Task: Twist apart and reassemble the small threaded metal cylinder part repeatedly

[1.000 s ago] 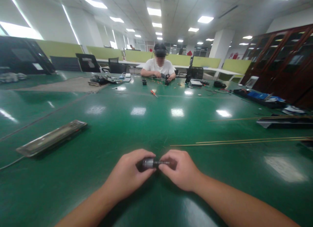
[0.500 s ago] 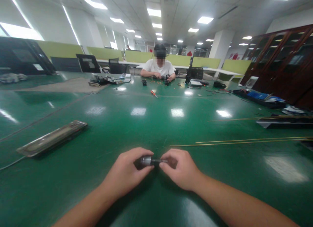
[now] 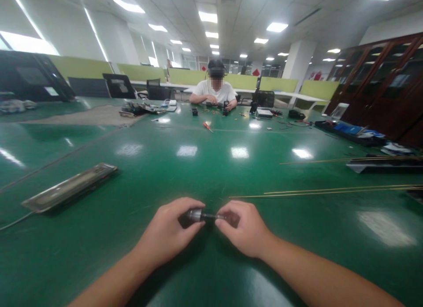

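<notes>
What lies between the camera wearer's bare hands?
Head view: a thin dark shaft, running from the silver cylinder in the left hand to the right hand.

Ceiling panels (image 3: 208, 17) are glowing brightly at twelve o'clock; daylight is entering around blinds (image 3: 66, 25) at ten. The glossy tabletop (image 3: 165, 179) is reflecting pale glare at four, darkening with shadow at seven. The silver-black part (image 3: 195, 215) is blurring at six; wide-angle distortion is stretching the edges.
</notes>
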`<state>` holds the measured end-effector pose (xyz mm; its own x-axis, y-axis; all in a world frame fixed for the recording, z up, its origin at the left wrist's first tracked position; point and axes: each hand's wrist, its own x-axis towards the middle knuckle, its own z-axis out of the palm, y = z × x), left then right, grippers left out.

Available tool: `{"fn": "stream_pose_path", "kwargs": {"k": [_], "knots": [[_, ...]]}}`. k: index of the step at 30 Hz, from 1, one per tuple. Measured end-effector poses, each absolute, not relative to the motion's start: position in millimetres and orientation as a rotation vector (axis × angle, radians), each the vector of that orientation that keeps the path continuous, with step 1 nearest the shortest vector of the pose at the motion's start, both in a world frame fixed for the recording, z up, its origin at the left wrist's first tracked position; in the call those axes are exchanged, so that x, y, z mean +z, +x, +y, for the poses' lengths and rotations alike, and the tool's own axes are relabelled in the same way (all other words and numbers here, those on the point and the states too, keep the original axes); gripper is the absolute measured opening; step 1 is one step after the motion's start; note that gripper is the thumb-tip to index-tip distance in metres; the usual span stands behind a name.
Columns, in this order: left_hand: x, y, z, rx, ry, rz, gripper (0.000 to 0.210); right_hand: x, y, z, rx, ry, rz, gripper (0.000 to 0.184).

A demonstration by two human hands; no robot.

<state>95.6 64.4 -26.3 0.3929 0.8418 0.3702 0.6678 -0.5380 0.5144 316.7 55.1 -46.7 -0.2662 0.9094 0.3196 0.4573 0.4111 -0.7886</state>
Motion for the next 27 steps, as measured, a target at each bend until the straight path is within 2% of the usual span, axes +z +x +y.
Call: {"fn": "stream_pose_path", "kwargs": {"k": [27], "knots": [[-25.5,92.1,69.6,0.890,2.335,1.390,0.021,-49.7,316.4,56.2,0.728,-1.177,-1.837,0.005]]}}
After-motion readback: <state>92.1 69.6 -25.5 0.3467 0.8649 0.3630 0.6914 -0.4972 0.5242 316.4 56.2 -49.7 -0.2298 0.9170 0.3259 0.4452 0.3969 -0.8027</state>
